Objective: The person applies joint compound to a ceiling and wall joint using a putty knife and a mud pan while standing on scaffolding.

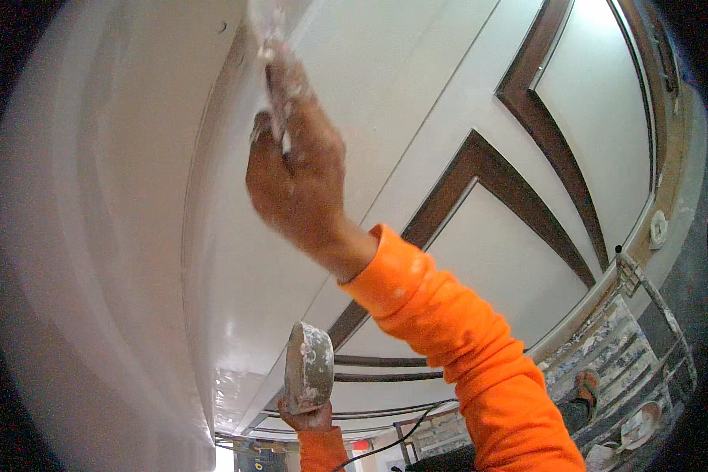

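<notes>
Raised near the top middle, my right hand (303, 177) is closed around a putty knife (269, 31), its pale blade end blurred against the off-white surface. White paste smears the fingers and the tool. Low in the view, my left hand (310, 418) grips a grey-green putty pan (310, 368) from below. That pan is tilted on its side toward me, with white paste crusted along its rim and outside; its inside is hidden. Both arms wear orange sleeves (456, 338). A smooth pale surface (102, 204) fills the left, meeting a white panelled surface (385, 102) along a long edge.
Dark brown angular trim (456, 177) crosses the white panels at right. A paint-spattered slatted platform with a metal rail (662, 303) stands lower right, with a sandalled foot (587, 389) and a whitish bowl (641, 425) there. A black cable (397, 440) runs along the bottom.
</notes>
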Tool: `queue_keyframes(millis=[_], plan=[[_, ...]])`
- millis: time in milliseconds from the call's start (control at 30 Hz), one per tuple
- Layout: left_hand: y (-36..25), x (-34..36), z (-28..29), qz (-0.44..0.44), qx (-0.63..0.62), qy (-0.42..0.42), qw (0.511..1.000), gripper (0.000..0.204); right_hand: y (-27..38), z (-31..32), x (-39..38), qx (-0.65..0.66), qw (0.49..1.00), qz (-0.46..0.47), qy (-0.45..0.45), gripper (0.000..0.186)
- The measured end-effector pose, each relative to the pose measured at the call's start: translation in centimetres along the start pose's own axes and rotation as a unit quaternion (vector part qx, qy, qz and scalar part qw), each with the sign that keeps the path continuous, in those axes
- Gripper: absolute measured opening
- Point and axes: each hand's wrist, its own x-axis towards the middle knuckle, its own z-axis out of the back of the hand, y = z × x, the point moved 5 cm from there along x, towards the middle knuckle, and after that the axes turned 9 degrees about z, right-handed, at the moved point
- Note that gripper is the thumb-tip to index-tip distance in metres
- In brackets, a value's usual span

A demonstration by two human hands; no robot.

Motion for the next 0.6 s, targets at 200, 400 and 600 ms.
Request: queue_keyframes(millis=[200,400,600], plan=[[-3.4,-0.5,3.0,-0.255,0.579,0.031,0.774,0.054,3.2,-2.7,-7.5,-0.008,0.994,-0.095,0.052,0.066],[-4.4,-0.2,5.8,-0.143,0.319,-0.001,0.937,0.052,9.2,-4.3,-12.5,0.005,0.988,-0.108,0.113,0.061],[-4.3,1.3,10.4,0.043,-0.043,0.032,0.998,0.044,8.8,-1.5,-12.7,0.214,0.769,-0.596,0.079,0.019]])
